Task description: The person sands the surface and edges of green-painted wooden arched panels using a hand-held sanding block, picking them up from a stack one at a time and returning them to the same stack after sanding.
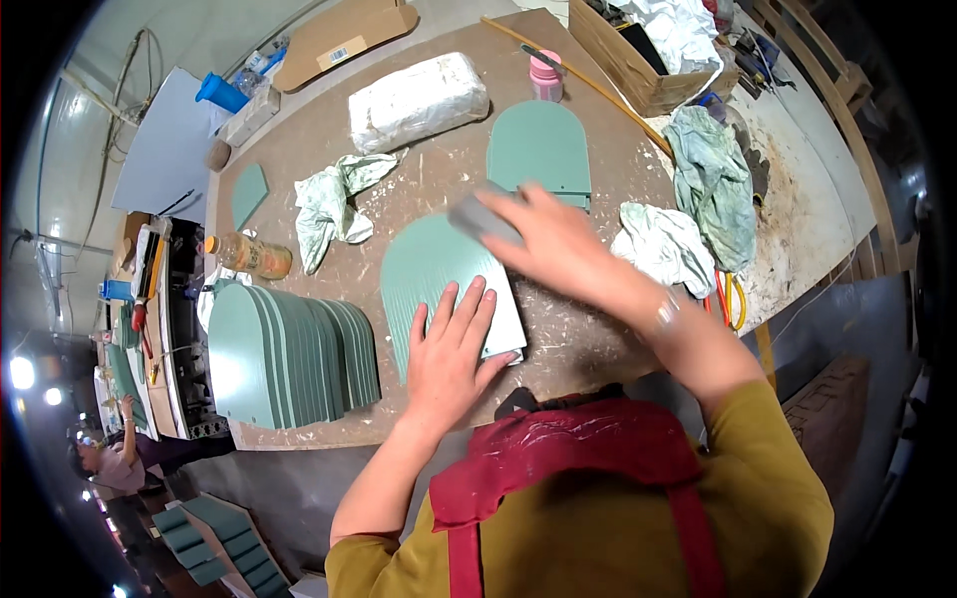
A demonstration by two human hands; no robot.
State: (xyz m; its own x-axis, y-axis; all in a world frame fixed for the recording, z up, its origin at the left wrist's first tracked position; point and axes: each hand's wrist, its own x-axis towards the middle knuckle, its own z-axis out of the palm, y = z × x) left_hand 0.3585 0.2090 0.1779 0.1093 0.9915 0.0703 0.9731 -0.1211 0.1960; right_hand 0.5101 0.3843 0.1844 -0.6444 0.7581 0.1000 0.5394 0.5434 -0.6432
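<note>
A light green panel with a rounded end (429,261) lies on the brown work table in front of me, with at least one more layer visible beneath its near edge. My left hand (451,351) rests flat on its near part, fingers stretched out. My right hand (553,239), smeared by motion, grips a grey sanding block (484,213) at the panel's far right edge. Whether the block touches the surface cannot be told. Farther back lie more green rounded panels (539,149). At the left, a row of similar panels (289,354) stands close together on edge.
Around the table (309,274) are a white wrapped bundle (419,103), a pink bottle (545,76), rags (334,204), an amber bottle (254,256) and a wooden stick (618,100). Orange-handled scissors (733,299) lie right. Another person (120,463) is far left.
</note>
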